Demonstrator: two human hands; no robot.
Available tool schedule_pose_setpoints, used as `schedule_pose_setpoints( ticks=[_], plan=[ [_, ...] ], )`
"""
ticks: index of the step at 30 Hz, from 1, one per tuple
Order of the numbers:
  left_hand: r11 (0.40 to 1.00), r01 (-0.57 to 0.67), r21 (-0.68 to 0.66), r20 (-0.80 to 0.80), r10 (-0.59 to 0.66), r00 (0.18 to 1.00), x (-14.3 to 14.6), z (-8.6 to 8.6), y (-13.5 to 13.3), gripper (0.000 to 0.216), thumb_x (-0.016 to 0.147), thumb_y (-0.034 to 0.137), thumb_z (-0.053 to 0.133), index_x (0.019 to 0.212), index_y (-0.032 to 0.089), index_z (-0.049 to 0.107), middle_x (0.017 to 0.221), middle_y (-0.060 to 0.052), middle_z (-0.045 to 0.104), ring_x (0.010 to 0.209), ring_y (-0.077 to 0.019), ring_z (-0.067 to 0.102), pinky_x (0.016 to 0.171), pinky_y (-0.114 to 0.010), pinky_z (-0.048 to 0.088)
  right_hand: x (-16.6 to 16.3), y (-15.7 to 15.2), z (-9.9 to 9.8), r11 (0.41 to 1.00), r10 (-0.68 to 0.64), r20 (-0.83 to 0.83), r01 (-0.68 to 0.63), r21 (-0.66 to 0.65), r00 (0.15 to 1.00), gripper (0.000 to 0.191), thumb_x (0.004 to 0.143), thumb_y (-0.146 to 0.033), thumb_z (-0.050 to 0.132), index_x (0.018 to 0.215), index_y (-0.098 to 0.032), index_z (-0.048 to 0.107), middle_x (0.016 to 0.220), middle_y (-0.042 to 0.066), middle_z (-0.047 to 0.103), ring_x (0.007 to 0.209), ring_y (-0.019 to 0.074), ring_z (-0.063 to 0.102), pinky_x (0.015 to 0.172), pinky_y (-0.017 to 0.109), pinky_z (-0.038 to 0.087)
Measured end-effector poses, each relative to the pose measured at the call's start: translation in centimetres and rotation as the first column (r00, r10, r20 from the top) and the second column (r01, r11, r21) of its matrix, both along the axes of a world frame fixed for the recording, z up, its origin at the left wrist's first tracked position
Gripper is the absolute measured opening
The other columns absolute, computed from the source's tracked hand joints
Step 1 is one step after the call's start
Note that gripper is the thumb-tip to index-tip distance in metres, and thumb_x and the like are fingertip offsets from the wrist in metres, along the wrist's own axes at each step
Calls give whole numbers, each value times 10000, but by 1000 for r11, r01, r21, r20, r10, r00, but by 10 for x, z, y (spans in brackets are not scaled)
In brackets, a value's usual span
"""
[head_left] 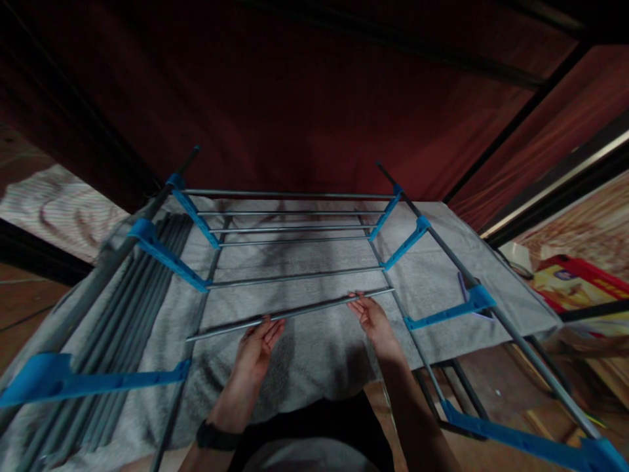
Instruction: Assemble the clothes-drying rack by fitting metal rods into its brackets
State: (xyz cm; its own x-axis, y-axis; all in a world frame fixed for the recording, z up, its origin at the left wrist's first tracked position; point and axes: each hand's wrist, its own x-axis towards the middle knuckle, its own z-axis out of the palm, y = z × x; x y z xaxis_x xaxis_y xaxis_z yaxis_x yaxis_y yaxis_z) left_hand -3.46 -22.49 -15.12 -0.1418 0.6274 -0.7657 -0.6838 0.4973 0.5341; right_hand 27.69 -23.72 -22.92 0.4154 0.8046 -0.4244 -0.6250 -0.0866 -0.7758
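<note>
A thin grey metal rod lies across both my hands, tilted a little with its right end farther away. My left hand grips it left of the middle, thumb and fingers closed round it. Near its right end my right hand pinches the same rod. Around them stands a rack frame of grey tubes with blue plastic brackets. Beyond the held rod, several crossbars span between the left and right brackets. The nearer left bracket and right bracket have no crossbar between them.
A bundle of grey tubes lies on the left of the grey cloth. Dark red fabric hangs behind the frame. At the right are a red and yellow package and a thin purple object.
</note>
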Motion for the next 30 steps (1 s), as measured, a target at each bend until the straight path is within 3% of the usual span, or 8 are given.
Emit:
schedule_pose_setpoints(
  ticks=[8,14,23,30],
  plan=[
    [1000,-25,10,-3,25,1000,-4,-7,5,296,1072,-54,673,908,174,765,851,-82,859,792,-200,894,898,-301,756,-11,4,0,999,30,-6,-30,-34,1000,318,685,-316,1024,898,-314,789,1013,44,907,1175,329,880,1209,555,703],
    [999,-51,5,15,51,999,-6,-17,6,284,1040,-61,727,913,192,740,877,-76,877,844,-225,918,981,-352,761,-9,-1,-6,996,64,38,-66,65,997,344,757,-424,1047,922,-317,765,1024,55,893,1226,329,870,1233,570,680],
    [997,-46,56,50,43,998,-7,-27,7,243,1031,-34,763,945,192,744,869,-72,858,820,-218,897,954,-353,762,-5,-6,-9,997,62,61,-64,32,996,302,760,-402,1042,926,-344,795,1098,50,917,1264,333,867,1274,590,669],
    [994,-54,91,50,50,997,-14,-28,16,234,992,-26,783,943,202,794,878,-85,854,952,-278,910,1171,-455,695,3,-11,-19,994,78,43,-81,74,996,315,733,-375,1075,912,-331,819,1058,60,921,1243,356,885,1343,665,616]
  ],
)
